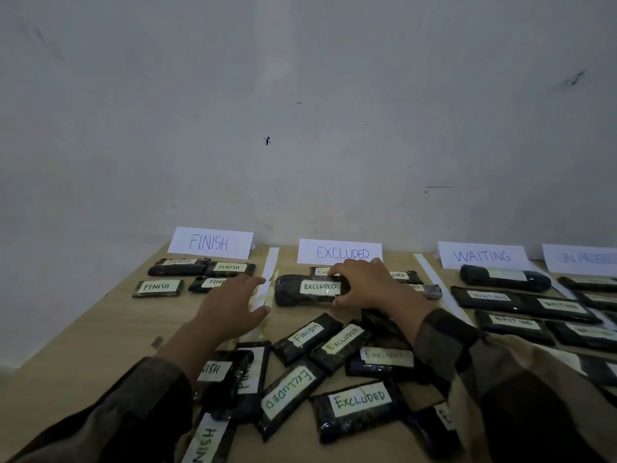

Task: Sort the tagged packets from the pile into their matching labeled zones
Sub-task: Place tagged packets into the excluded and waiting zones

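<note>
**EXCLUDED packet (312, 289): in its zone, right hand on its right end**

Long axis runs left-right, parallel to the EXCLUDED card (340, 252) just beyond it, with the tag up and readable. It sits in the left part of the EXCLUDED zone, its left end close to the divider strip (269, 275) that fences off the FINISH side.

Right hand (367, 285) has it by the right end. Fingers (347, 266) curl over the far edge and the thumb is on the near edge, pinching across the short axis. From this angle I can't tell whether the packet is flat on the counter (100, 329) or just clear of it; probably down or nearly so.

Left hand (233, 302) holds nothing, with fingers straight and slightly spread. It sits just left of the packet's left end, over the strip, and isn't touching the packet as far as I can see.

Geometry for the next move:
- Release looks like a plain opening across the short axis. No rotation should be needed, since the packet already lines up with the card.
- The pile (334, 362) lies on the near side of both hands, between the forearms.
- The FINISH-tagged packet (309, 335) at the pile's far edge lies diagonal, near-left to far-right, just near of the held packet.
- Left hand is nearer the FINISH zone; right hand is nearer EXCLUDED and WAITING.

Judgement: the FINISH-tagged one suits the left hand, with a short carry far-left across the strip.
</note>
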Demonstrator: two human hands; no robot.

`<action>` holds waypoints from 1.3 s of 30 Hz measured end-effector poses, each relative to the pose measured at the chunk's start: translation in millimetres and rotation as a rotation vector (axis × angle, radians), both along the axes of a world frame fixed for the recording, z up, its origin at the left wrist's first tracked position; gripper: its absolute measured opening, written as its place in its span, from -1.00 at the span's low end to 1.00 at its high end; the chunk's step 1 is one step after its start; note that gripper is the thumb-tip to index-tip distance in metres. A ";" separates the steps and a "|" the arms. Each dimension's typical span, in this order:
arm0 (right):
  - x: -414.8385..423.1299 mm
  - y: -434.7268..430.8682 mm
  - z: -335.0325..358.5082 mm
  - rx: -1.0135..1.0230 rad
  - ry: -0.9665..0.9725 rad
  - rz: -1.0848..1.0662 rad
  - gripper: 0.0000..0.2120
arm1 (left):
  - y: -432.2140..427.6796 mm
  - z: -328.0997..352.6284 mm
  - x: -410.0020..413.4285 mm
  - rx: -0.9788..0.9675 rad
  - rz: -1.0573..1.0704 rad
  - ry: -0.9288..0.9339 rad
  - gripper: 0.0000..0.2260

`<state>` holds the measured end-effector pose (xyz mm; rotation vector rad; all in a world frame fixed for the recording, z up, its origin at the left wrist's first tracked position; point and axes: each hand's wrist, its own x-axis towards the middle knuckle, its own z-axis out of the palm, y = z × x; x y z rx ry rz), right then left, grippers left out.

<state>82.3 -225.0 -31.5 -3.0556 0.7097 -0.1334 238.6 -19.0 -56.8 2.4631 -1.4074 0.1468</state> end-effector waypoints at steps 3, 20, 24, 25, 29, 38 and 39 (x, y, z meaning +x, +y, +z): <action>3.7 -2.4 -3.1 0.069 0.054 -0.002 -0.47 | -1.9 -3.9 3.2 0.012 0.003 0.004 -0.49; -31.3 3.1 22.8 0.080 0.012 -0.065 -0.59 | -5.4 6.6 -19.9 -0.103 -0.075 0.012 -0.52; -73.3 6.6 25.5 0.122 0.143 -0.124 -0.46 | -8.8 8.2 -42.2 -0.147 -0.144 0.051 -0.56; -83.5 8.2 24.3 0.142 0.177 -0.146 -0.39 | -10.1 7.3 -48.6 -0.149 -0.167 0.062 -0.57; -114.4 16.3 14.6 0.167 0.177 -0.207 -0.27 | -15.2 2.7 -74.2 -0.117 -0.229 0.107 -0.59; -144.5 26.6 -5.0 0.245 0.001 -0.221 -0.49 | -19.4 -4.7 -114.4 0.088 -0.298 0.126 -0.67; -146.8 27.3 -5.9 0.261 -0.019 -0.222 -0.51 | -19.1 -4.5 -115.8 0.089 -0.291 0.126 -0.68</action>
